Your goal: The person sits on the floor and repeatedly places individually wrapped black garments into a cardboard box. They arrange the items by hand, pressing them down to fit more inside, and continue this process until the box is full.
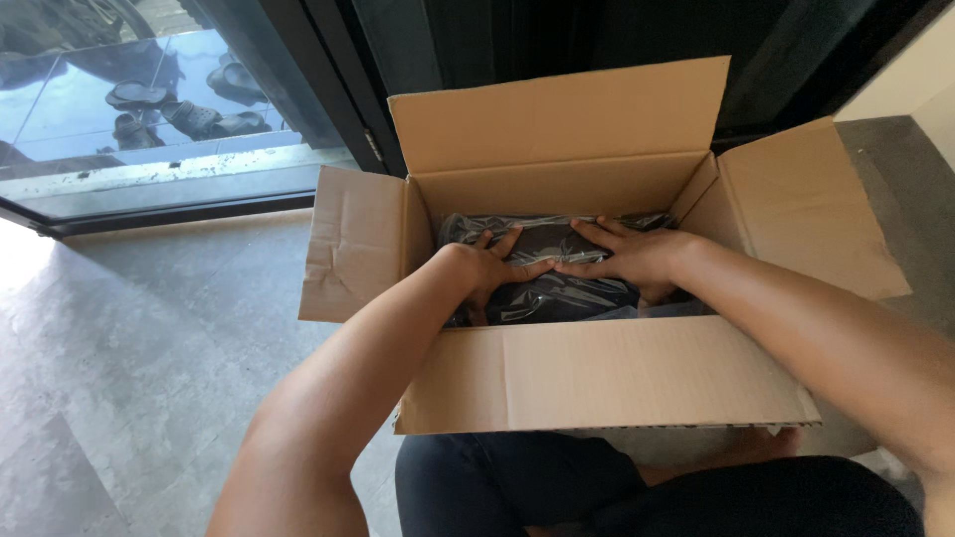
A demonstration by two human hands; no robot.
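An open cardboard box (637, 383) stands on the floor in front of me, all flaps folded outward. Inside lies a dark item wrapped in clear shiny plastic (557, 293). My left hand (492, 267) rests flat on top of the wrapped item, fingers spread. Beside it, my right hand (632, 257) also presses flat on the wrapping, fingers pointing left so the fingertips of both hands nearly meet. Neither hand curls around anything. The lower part of the item is hidden by the box's near wall.
Grey stone floor (139, 348) spreads to the left. Behind the box is a dark sliding door frame (338, 89); through the glass, several sandals (169, 109) lie outside. A pale wall (915, 70) is at the right. My dark-clothed legs (557, 492) sit below the box.
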